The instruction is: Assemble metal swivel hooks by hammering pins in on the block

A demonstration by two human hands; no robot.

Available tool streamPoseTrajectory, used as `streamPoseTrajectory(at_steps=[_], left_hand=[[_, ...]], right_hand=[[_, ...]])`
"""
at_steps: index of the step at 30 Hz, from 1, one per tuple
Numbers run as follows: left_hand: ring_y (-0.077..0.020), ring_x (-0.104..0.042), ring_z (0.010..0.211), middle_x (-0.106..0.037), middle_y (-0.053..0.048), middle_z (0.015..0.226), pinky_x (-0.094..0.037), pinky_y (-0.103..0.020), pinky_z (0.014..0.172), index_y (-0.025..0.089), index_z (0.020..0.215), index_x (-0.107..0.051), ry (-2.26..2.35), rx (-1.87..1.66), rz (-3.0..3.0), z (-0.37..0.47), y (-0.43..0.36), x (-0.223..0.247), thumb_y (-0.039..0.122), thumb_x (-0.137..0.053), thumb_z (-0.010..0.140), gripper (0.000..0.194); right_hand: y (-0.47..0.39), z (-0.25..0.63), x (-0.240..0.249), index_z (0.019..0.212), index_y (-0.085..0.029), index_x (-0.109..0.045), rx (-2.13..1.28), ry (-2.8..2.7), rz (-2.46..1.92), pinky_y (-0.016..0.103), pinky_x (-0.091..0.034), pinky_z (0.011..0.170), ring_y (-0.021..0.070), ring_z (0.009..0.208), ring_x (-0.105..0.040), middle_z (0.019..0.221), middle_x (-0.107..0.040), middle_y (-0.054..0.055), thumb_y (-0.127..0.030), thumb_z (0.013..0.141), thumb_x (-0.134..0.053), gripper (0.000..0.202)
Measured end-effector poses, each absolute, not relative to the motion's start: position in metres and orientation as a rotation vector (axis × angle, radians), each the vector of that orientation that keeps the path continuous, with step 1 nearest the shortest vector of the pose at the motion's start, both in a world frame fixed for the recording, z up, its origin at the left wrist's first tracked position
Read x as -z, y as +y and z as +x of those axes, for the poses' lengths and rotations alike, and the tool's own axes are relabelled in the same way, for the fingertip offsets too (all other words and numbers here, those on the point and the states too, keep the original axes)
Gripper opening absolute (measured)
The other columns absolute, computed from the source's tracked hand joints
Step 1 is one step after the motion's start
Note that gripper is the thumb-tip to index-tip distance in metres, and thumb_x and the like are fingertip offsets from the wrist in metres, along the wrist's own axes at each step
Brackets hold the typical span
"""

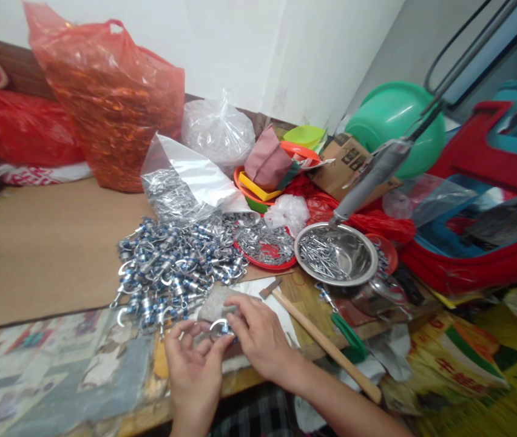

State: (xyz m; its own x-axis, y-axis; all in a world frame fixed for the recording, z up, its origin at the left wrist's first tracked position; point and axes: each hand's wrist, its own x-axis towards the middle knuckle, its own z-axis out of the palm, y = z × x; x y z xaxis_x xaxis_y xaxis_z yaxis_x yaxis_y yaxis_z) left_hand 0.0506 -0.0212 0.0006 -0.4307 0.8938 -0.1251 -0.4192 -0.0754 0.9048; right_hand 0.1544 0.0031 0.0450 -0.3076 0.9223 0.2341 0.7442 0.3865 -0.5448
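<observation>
Near the table's front edge, a curved silver metal hook (217,328) with a blue fitting is between my two hands. My left hand (195,358) has its thumb tip against the fitting, with its fingers curled behind. From the other side, my right hand (258,331) pinches the fitting between thumb and fingers, hiding part of it. A grey stone block (214,305) lies just behind the hook. Behind and to the left spreads a large pile of similar silver-and-blue hooks (167,267). A hammer (324,340) with a wooden handle rests to the right of my right hand.
A steel bowl (368,267) holds metal pins, beside a red plate (267,265) of small metal parts. Behind stand a clear bag of metal parts (167,194) and a big red bag (122,103). A grey-handled tool (372,179) hangs over the bowl. Green-handled tool (349,337) lies right.
</observation>
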Motion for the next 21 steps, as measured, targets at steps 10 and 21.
streamPoseTrajectory(at_steps=[10,21], left_hand=[[-0.0102,-0.062,0.05,-0.054,0.005,0.074,-0.051,-0.021,0.05,0.025,0.089,-0.038,1.233,-1.68,0.565,0.05,-0.022,-0.004,0.009,-0.071,0.049,0.055],[-0.0112,-0.063,0.053,-0.054,0.006,0.074,-0.053,-0.024,0.052,0.026,0.091,-0.038,1.239,-1.679,0.55,0.052,-0.021,-0.004,0.01,-0.073,0.049,0.057]], right_hand=[[0.008,0.154,-0.056,0.102,-0.022,-0.051,-0.284,-2.474,-1.477,0.028,-0.039,0.062,0.0197,0.07,-0.059,0.073,-0.063,0.004,-0.021,0.083,-0.038,0.023],[0.003,0.21,-0.035,0.105,-0.02,-0.051,-0.29,-1.922,-1.711,0.027,-0.043,0.072,0.0177,0.084,-0.058,0.094,-0.062,0.006,-0.03,0.087,-0.036,0.026]])
